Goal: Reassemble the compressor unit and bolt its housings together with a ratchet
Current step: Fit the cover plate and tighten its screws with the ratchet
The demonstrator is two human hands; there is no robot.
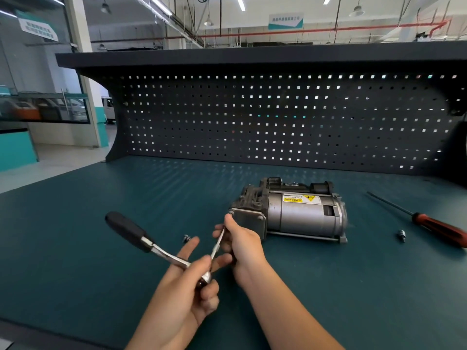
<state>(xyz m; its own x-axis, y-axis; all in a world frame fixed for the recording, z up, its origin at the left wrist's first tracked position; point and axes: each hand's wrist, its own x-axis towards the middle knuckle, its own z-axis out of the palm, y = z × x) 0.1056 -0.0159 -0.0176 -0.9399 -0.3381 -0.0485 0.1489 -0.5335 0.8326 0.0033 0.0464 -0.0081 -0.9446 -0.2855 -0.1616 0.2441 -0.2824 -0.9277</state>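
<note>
Compressor unit [298, 215]: lies on its side on the table [75, 248], just beyond your right grip [242, 246]. Its long axis runs left to right. The square end plate [249, 219] faces the right grip, and the motor cylinder points away to that grip's right. The yellow warning label on top reads inverted from your side.

Right grip: fingers are curled round a thin bright metal bar [218, 242]. Your index finger reaches up to the plate's upper left corner, by a bolt head; you cannot tell whether it touches. The bar slants from the right grip down toward your left grip [187, 286]. It is blurred, and its lower end is lost behind the left thumb.

Left grip: clamped on the ratchet [149, 245] at its head. The ratchet's long axis runs up and left from this grip, with the black handle at the far end and no hand on it. Fingers hide most of the head, so it is unclear whether the bar is seated in it.

A small bolt [186, 239] lies just beyond the left grip's fingertips.

Well to the right of the right grip lies a red-handled screwdriver [439, 228], shaft pointing up-left and handle cut by the frame edge. A small socket-like piece [401, 234] near it is too small to identify. Both forearms are cut off at the bottom edge.
</note>
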